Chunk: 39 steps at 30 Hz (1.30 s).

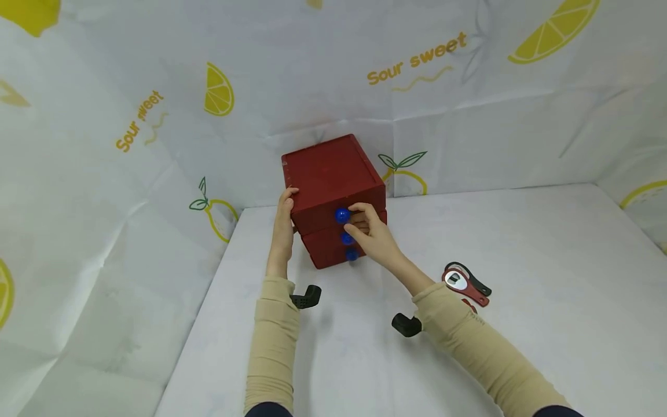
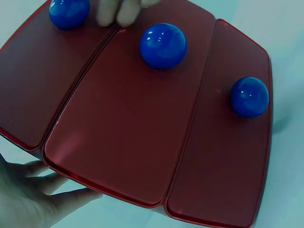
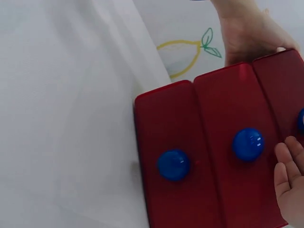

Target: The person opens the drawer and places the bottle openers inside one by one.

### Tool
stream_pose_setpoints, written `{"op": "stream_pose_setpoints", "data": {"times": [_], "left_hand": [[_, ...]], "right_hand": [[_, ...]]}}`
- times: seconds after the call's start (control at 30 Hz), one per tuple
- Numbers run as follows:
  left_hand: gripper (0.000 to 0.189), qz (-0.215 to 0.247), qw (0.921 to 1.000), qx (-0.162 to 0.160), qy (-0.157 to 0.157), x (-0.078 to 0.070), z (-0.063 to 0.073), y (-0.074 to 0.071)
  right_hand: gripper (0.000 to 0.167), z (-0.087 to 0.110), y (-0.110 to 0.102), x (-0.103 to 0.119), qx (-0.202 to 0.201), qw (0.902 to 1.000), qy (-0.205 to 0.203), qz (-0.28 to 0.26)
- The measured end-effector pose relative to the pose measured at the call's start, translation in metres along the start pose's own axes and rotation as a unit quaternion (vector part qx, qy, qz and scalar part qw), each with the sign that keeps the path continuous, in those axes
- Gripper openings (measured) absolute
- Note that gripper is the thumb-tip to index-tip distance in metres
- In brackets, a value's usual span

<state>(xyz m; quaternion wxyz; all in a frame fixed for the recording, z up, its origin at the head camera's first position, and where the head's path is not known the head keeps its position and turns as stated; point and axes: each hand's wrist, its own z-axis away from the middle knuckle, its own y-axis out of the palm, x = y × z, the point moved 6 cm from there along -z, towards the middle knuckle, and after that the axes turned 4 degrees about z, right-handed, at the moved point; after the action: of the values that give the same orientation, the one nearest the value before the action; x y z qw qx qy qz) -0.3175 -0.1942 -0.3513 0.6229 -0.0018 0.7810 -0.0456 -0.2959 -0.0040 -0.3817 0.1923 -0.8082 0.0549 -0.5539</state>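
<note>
A dark red three-drawer cabinet (image 1: 328, 174) stands near the back of the table, its drawer fronts bearing blue knobs. My left hand (image 1: 283, 226) lies against the cabinet's left side, one fingertip over the top edge; in the left wrist view its fingers extend along that side. At the top drawer's knob (image 1: 342, 216), my right hand (image 1: 376, 238) has its forefinger and thumb spread around the right side of the ball. Its other fingers (image 3: 283, 156) hover before the drawer fronts in the right wrist view. Below are the middle knob (image 3: 248, 144) and bottom knob (image 3: 174, 165).
To the right, a red tool with a round white head (image 1: 455, 280) lies over a black-handled one (image 1: 482, 288), partly beside my right sleeve (image 1: 469, 330). A lemon-print sheet (image 1: 312, 75) rises behind the white table (image 1: 547, 278).
</note>
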Motion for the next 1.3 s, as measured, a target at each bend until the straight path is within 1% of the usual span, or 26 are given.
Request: {"op": "stream_pose_setpoints", "data": {"times": [0.07,0.2,0.3,0.4,0.53,0.63,0.77,0.97,1.07,1.2,1.3], "left_hand": [[0.043,0.003,1.0000,-0.002,0.001,0.001,0.000,0.000],[0.044,0.011,0.9999,-0.003,0.002,0.001,0.000,0.001],[0.045,0.013,0.9999,-0.002,0.002,0.000,0.001,0.002],[0.046,0.018,0.9998,0.000,0.000,0.000,0.001,0.003],[0.046,0.022,0.9998,0.000,-0.002,0.001,0.001,0.004],[0.046,0.021,0.9998,0.000,-0.002,0.001,0.001,0.005],[0.047,0.016,0.9999,-0.001,0.001,0.001,0.002,0.005],[0.047,0.015,0.9999,-0.002,0.004,-0.001,0.003,0.005],[0.047,0.016,0.9999,-0.002,0.004,-0.001,0.002,0.005],[0.047,0.017,0.9999,0.001,0.002,-0.001,0.002,0.005],[0.047,0.016,0.9999,-0.003,0.001,0.000,0.002,0.004]], "right_hand": [[0.035,0.002,-0.001,-0.006,-0.013,0.9998,0.011,-0.009],[0.026,0.006,-0.001,-0.018,-0.027,0.9991,0.034,0.003],[0.025,0.009,0.003,-0.027,-0.022,0.9986,0.047,0.010],[0.028,0.012,0.008,-0.034,-0.009,0.9982,0.059,0.009],[0.033,0.014,0.015,-0.040,0.010,0.9963,0.085,0.013],[0.031,0.015,0.016,-0.042,0.009,0.9952,0.097,0.010],[0.025,0.016,0.014,-0.041,-0.003,0.9949,0.100,0.004],[0.023,0.026,0.013,-0.040,0.007,0.9939,0.110,0.005],[0.023,0.035,0.013,-0.037,0.011,0.9955,0.094,0.000],[0.022,0.048,0.009,-0.031,0.013,0.9975,0.069,0.006],[0.022,0.057,0.008,-0.028,0.019,0.9977,0.064,0.014]]}}
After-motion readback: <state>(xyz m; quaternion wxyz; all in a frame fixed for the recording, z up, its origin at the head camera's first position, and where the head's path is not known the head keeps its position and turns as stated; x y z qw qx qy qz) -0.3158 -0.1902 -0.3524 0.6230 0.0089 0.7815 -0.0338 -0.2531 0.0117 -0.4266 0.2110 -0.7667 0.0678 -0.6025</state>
